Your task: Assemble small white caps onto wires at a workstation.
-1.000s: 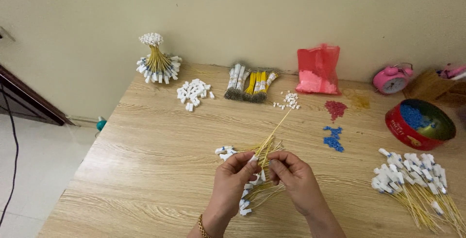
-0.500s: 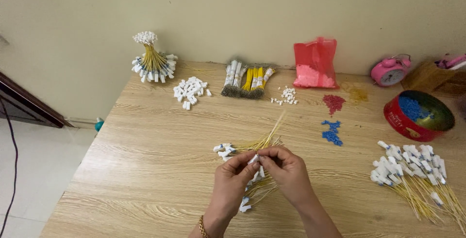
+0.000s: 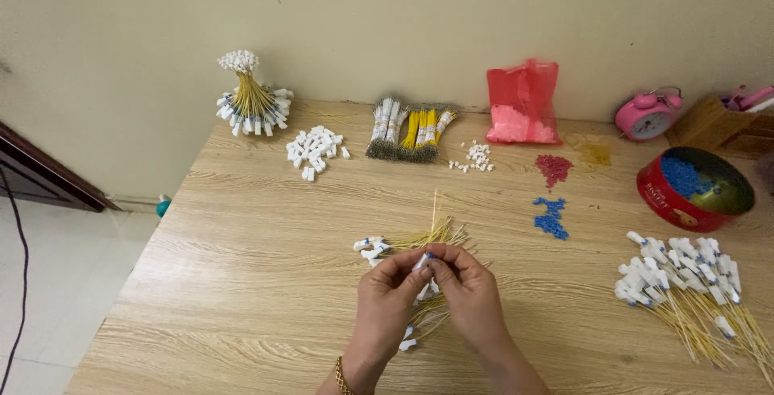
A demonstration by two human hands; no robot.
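1. Both hands meet over the near middle of the wooden table [image 3: 242,282]. The left hand [image 3: 387,302] and right hand [image 3: 472,294] are pressed together at the fingertips, pinching one small white connector [image 3: 421,262] between them. Looks like there's a bit of blue at its tip.
2. Under and just past the hands is a loose bunch of yellow wires [image 3: 431,238], fanned out and lying flat, some with white plugs already on. A few more stick out toward the near side below the wrists.
3. Left wrist has a gold bracelet [image 3: 343,377] on it.
4. Off to the right, near edge: a big pile of finished wires [image 3: 693,290], white ends bunched up, yellow tails trailing right.
5. Far right there's a round red tin [image 3: 669,201] with blue bits inside, and a pink alarm clock [image 3: 647,114] behind it.
6. Middle of the table: small blue pellets [image 3: 550,219] and red pellets [image 3: 553,168], apart from each other.
7. Along the far wall: a pink plastic bag [image 3: 522,103], bundles of white and yellow wires [image 3: 407,130], a loose heap of white housings [image 3: 314,147], and an upright tied sheaf of wires [image 3: 250,101] at far left.
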